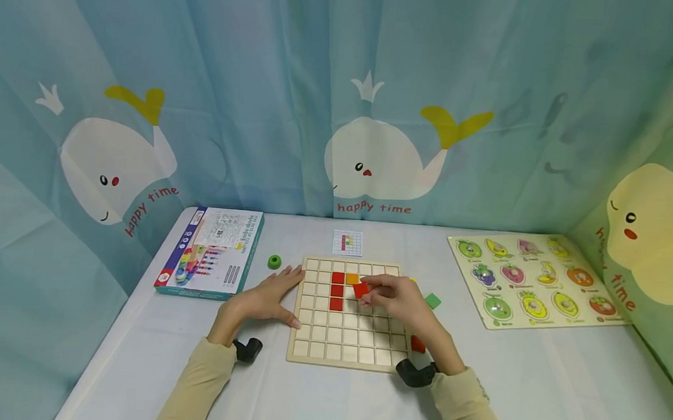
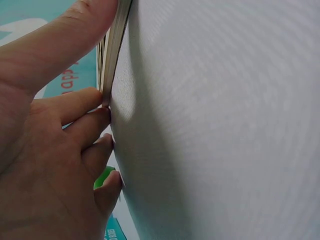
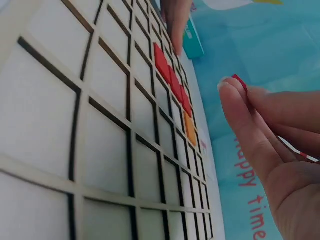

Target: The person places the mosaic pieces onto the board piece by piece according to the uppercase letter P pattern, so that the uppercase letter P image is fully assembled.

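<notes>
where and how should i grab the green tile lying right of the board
Probably pinch two opposite edges of the green tile between thumb and fingertip, coming down from above and the right: it looks flat and low on the table, offering little but its edges, and the board lies to its left.

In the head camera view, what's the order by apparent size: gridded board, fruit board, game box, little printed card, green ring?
Largest to smallest:
1. Gridded board and fruit board, too alike to rank
2. Game box
3. Little printed card
4. Green ring
</notes>
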Demonstrator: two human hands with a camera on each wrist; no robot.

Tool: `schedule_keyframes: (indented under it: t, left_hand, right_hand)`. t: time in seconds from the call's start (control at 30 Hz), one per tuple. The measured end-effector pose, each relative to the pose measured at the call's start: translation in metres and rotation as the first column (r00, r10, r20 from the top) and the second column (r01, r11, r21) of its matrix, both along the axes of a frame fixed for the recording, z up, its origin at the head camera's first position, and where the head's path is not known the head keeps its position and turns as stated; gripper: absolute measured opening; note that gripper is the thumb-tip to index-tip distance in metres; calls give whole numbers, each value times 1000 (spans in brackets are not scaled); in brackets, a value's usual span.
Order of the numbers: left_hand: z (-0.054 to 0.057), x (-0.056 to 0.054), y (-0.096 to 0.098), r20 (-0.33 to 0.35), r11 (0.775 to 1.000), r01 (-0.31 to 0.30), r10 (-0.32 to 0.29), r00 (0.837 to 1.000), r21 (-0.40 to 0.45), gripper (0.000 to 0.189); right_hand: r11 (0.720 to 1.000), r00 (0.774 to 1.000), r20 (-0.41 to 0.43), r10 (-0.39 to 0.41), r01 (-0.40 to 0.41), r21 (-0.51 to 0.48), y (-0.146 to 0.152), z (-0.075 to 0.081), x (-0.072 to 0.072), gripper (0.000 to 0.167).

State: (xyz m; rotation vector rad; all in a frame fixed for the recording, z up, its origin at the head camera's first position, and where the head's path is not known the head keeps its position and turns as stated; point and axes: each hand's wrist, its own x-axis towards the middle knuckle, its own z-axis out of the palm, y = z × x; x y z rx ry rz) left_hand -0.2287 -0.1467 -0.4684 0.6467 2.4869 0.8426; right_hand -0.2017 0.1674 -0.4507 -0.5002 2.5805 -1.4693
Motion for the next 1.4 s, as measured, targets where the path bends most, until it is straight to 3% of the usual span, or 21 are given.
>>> schedule_keyframes:
  t: [0.2, 0.6, 0.8, 1.1, 1.4]
  left_hand:
    - [1, 0, 0, 8, 1000, 0, 0, 1000, -5, 111]
    - [-1, -1, 0, 4, 1000, -1, 1, 1000, -11, 111]
    - [-2, -1, 0, 3, 1000, -4, 4, 1000, -13, 111]
    - [-2, -2, 0, -3, 1000, 6, -7, 1000, -19, 111]
    - [2, 1, 2, 10, 1000, 4, -4, 1000, 3, 109]
  right_hand:
    - [994, 996, -54, 69, -64, 90, -9, -7, 2, 25]
    - [968, 982, -51, 185, -173, 182, -30, -15, 8, 23]
    - [964, 983, -61, 175, -158, 211, -38, -18, 11, 22]
    - [953, 977, -141, 159, -115, 279, -47, -20, 16, 24]
    - [953, 976, -108, 191, -157, 260, -42, -16, 17, 26]
